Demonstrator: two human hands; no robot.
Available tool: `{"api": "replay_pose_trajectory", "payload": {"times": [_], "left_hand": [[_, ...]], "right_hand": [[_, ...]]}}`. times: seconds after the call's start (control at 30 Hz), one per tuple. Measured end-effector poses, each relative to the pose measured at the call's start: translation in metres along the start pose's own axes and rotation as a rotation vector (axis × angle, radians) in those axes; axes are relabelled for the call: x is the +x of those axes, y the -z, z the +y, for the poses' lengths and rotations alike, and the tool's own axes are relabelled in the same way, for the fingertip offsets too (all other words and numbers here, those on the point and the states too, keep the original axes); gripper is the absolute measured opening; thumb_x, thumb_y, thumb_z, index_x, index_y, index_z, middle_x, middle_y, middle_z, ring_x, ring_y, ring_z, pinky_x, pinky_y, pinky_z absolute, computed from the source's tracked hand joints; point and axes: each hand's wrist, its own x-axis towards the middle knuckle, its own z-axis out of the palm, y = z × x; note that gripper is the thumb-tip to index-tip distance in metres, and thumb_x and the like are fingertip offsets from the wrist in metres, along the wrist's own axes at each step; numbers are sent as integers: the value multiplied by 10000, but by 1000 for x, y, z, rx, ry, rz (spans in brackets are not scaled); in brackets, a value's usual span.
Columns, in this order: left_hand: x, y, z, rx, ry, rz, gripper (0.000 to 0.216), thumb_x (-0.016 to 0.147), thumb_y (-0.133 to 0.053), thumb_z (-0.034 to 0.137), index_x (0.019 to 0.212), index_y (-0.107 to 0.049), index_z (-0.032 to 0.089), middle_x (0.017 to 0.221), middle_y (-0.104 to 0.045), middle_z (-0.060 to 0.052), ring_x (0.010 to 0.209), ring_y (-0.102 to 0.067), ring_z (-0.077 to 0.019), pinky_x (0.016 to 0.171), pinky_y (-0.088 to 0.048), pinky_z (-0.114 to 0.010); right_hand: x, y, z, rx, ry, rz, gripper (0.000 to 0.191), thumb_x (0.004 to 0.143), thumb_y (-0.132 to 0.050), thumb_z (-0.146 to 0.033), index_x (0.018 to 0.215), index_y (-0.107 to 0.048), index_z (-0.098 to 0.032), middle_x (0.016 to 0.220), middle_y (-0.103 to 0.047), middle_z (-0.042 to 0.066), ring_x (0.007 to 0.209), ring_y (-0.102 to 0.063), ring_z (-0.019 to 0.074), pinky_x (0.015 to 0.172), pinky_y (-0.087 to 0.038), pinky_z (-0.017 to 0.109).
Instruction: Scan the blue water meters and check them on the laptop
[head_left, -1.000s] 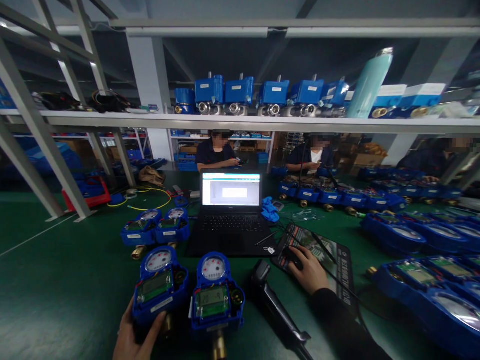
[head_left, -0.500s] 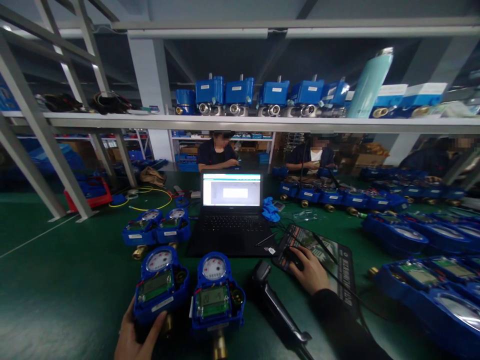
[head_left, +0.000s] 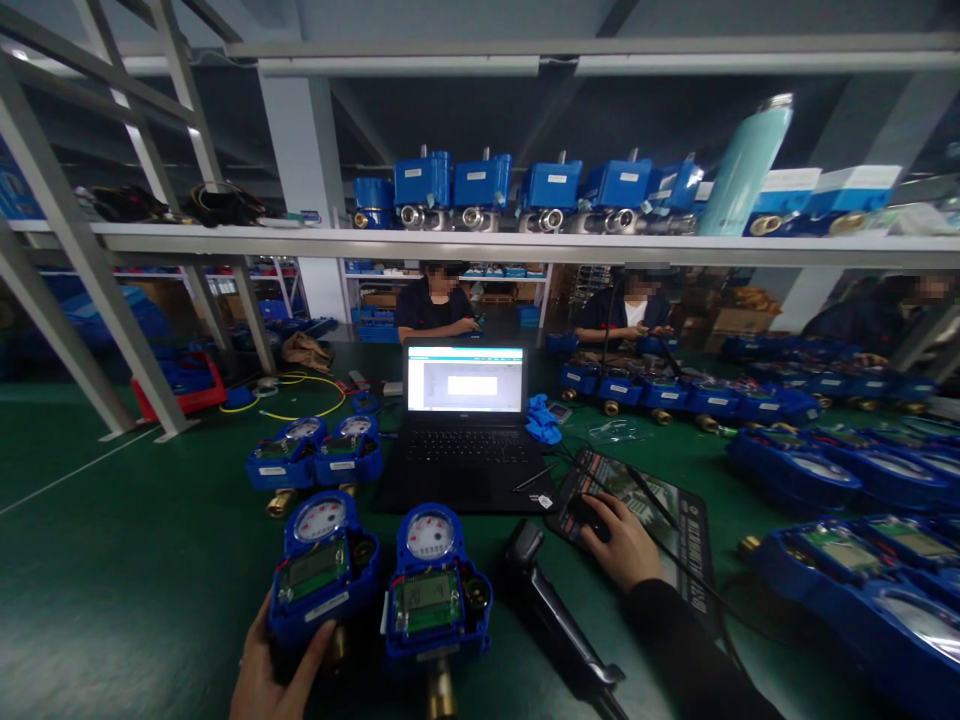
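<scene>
My left hand (head_left: 274, 670) grips the lower end of a blue water meter (head_left: 322, 570), thumb on its near edge and fingers around its left side; the meter has a round dial and a small display on a green board. Beside it on the right lies a second water meter (head_left: 435, 590), its brass fitting toward me. My right hand (head_left: 622, 545) is closed over a black computer mouse (head_left: 591, 515) on a dark printed mouse pad (head_left: 686, 560). Between that hand and the second meter rests a black handheld scanner (head_left: 559, 620). An open laptop (head_left: 463, 430) with a lit screen stands ahead.
Two more meters (head_left: 315, 455) sit left of the laptop. Rows of meters (head_left: 862, 590) fill the right side. A shelf (head_left: 480, 242) carries blue meters and a turquoise bottle (head_left: 746, 170). Across the bench, co-workers (head_left: 435, 305) sit. A yellow cable (head_left: 307, 395) lies at left.
The display of the second meter shows different markings. Both hands stay where they were; the view has shifted very slightly, and a co-worker's hands across the bench have moved a little.
</scene>
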Motion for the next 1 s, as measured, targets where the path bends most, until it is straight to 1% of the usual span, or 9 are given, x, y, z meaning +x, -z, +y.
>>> {"api": "replay_pose_trajectory", "payload": {"times": [0.13, 0.27, 0.37, 0.53, 0.63, 0.77, 0.9, 1.0], "left_hand": [[-1, -1, 2, 7, -56, 11, 1179, 508, -608, 814, 1393, -362, 75, 1358, -463, -225, 1249, -440, -400, 1083, -305, -564], [0, -1, -4, -16, -45, -14, 1105, 571, -618, 775, 1414, -335, 120, 1353, -474, -202, 1239, -459, -384, 1077, -317, -560], [0, -1, -7, -37, -63, -28, 1070, 603, -623, 750, 1421, -320, 131, 1353, -471, -197, 1243, -458, -379, 1071, -331, -552], [1, -1, -6, -42, -38, -16, 1110, 552, -630, 776, 1409, -335, 135, 1332, -493, -190, 1228, -470, -377, 1071, -331, -554], [1, 0, -5, -30, -47, -20, 1088, 563, -637, 766, 1395, -352, 125, 1323, -496, -195, 1226, -470, -372, 1071, -333, -546], [0, 1, -5, -6, -41, -2, 1090, 563, -624, 778, 1392, -357, 123, 1316, -497, -204, 1218, -474, -396, 1051, -349, -571], [3, 2, -9, -21, -57, -15, 1049, 567, -661, 742, 1374, -380, 135, 1312, -508, -199, 1214, -485, -398, 1047, -363, -564], [4, 1, -9, -49, -23, -30, 1068, 552, -692, 727, 1386, -368, 145, 1328, -500, -188, 1210, -492, -390, 1049, -370, -555]], "right_hand": [[1, 0, 0, 12, 29, 30, 446, 818, -465, -372, 1173, -660, -187, 1208, -602, 118, 1046, -612, 254, 897, -530, 404], [0, -1, 1, -6, 31, -13, 463, 813, -468, -377, 1196, -653, -192, 1220, -599, 121, 1062, -609, 259, 911, -524, 408], [0, -2, 1, -11, 12, -35, 463, 811, -468, -380, 1186, -659, -188, 1229, -596, 123, 1062, -609, 264, 917, -521, 416], [-1, -2, 2, 1, 2, -34, 446, 803, -480, -384, 1166, -666, -203, 1217, -602, 108, 1056, -609, 256, 920, -518, 407], [-1, -1, 2, 8, 5, -32, 434, 807, -484, -379, 1164, -662, -207, 1219, -599, 104, 1063, -605, 253, 929, -511, 411], [-1, -1, 1, 13, 0, -29, 437, 809, -474, -384, 1155, -666, -198, 1216, -596, 113, 1056, -604, 265, 912, -517, 421], [0, 0, 0, 21, -7, -12, 442, 816, -459, -388, 1161, -658, -195, 1221, -588, 114, 1045, -601, 263, 892, -522, 416], [1, 0, 0, 25, -8, 9, 452, 830, -445, -407, 1180, -644, -203, 1228, -580, 109, 1036, -602, 254, 900, -518, 407]]}}
